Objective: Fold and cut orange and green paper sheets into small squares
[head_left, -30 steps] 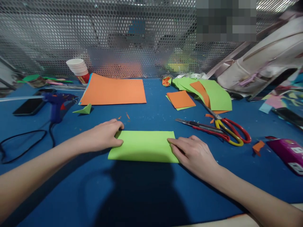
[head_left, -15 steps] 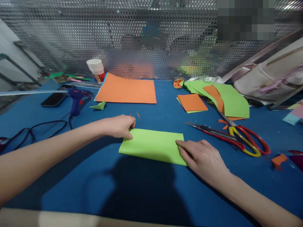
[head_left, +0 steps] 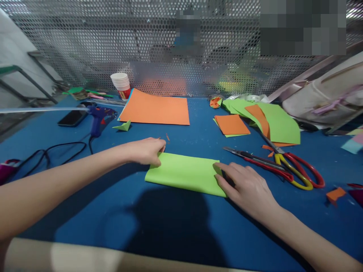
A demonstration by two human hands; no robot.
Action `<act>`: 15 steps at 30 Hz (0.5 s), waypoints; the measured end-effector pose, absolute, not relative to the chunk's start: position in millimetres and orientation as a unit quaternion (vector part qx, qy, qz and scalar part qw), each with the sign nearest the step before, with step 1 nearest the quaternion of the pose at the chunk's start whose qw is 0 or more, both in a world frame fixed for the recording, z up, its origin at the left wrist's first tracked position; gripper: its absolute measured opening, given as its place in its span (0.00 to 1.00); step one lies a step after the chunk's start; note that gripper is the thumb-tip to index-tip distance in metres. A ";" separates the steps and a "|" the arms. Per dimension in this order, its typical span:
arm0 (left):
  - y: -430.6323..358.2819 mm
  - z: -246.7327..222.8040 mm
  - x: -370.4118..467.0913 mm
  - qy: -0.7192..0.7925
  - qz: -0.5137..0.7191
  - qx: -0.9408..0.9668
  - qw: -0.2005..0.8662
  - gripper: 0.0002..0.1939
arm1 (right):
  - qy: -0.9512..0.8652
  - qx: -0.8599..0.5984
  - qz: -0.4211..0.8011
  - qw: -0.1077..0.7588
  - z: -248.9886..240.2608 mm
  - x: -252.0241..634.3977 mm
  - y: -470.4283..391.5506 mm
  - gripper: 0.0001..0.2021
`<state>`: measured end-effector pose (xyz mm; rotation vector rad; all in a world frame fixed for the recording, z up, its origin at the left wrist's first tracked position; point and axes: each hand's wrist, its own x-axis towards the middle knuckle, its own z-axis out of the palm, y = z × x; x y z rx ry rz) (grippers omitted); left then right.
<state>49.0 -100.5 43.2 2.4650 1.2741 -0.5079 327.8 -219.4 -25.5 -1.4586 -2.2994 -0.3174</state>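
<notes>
A folded sheet of light green paper (head_left: 185,173) lies on the blue table in front of me, its fold toward me. My left hand (head_left: 149,151) is closed at the paper's far left corner, the thumb on top and the other fingers curled beside the edge. At the right end rests my right hand (head_left: 245,185), index finger and thumb spread apart with their tips on the paper. To the right of it lie scissors with red and yellow handles (head_left: 293,170) and a red-handled cutting tool (head_left: 261,162).
Behind the paper are a stack of orange sheets (head_left: 157,109), paper cups (head_left: 120,85) and small orange squares (head_left: 234,124). Green sheets (head_left: 283,121) lie at back right. A blue glue gun (head_left: 97,119) with its cord and a phone (head_left: 72,116) are at left. A perforated metal panel (head_left: 159,49) stands behind.
My right index finger and thumb have spread wider apart on the paper's right end. The left hand stays at its corner. The view has shifted slightly.
</notes>
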 end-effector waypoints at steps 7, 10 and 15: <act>-105.3 48.1 47.5 0.480 -0.142 0.827 0.254 0.05 | -0.811 -0.543 -0.020 0.217 -24.0 332.1 -212.2 0.19; -115.6 49.6 41.7 0.480 -0.026 0.834 0.270 0.04 | -0.766 -0.572 0.083 0.282 -15.4 333.3 -208.7 0.24; -140.7 53.7 33.5 0.505 0.155 0.778 0.339 0.07 | -0.581 -0.624 0.345 0.392 4.2 329.7 -206.3 0.23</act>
